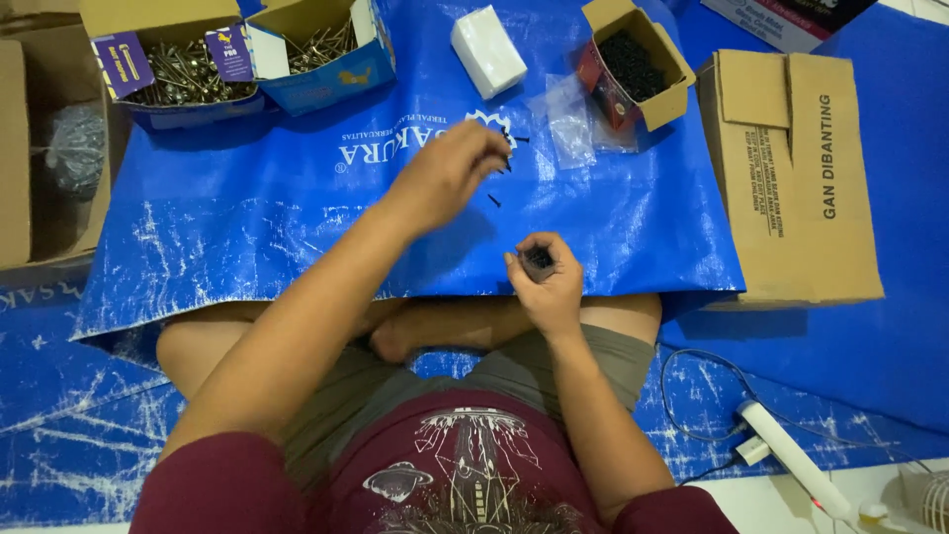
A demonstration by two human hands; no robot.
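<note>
The person sits cross-legged on a blue tarp [247,227] and is gathering small black screws. The right hand [547,280] is curled shut around a bundle of black screws [538,259], heads up and showing between thumb and fingers. The left hand [450,170] reaches forward, its fingertips pinched together over the loose black screws [506,158] scattered on the tarp; whether one is already caught in the pinch cannot be told.

The step in hand looks like picking singles off the tarp and adding them to the bundle. The next move probably calls for a fine pinch on one screw, then carrying it toward 5 o'clock to the waiting fist, which must loosen a little without spilling.

From the left hand, the loose screws lie at its fingertips, toward 2 o'clock; one stray screw [493,201] lies at 5 o'clock, between the two hands. An open cardboard box of black screws [633,64] stands at 1 o'clock, a white box [487,49] at 12 o'clock, a clear plastic bag [573,114] between them. Two boxes of pale long screws [188,74] sit at 10 o'clock. A flat brown carton [791,178] lies at 3 o'clock.
</note>
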